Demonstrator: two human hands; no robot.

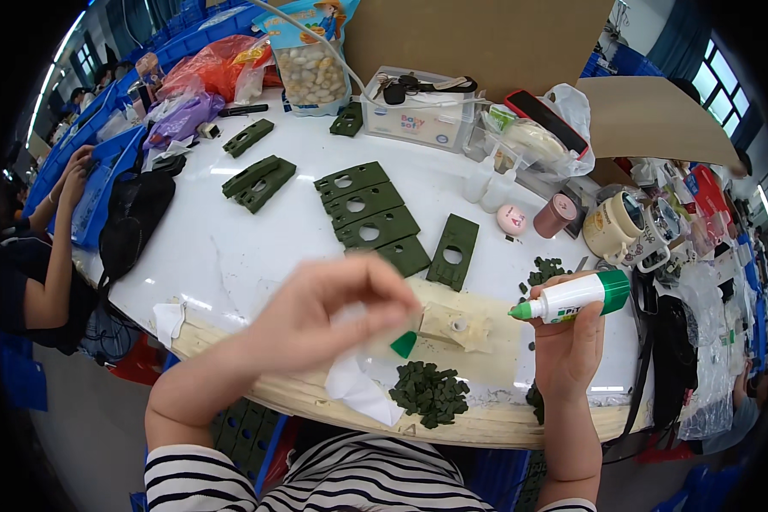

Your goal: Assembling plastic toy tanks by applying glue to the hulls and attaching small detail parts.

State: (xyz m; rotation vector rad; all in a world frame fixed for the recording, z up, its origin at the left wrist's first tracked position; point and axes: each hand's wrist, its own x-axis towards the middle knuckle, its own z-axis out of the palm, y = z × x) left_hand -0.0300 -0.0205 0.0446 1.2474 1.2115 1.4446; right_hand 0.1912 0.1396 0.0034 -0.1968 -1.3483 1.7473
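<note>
The right hand (565,363) curls round a white-and-green bottle (572,299), raised above the counter (205,230), its green tip (520,311) pointing left. The left hand (324,305) (blurred) has its fingers bent close together; whether it grips anything, I cannot tell.

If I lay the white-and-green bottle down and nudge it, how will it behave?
The bottle in the right hand looks rounded, so it would probably roll. Its narrow green tip and broad green end suggest it may curve rather than run straight. Its smooth body might feel slick.
</note>
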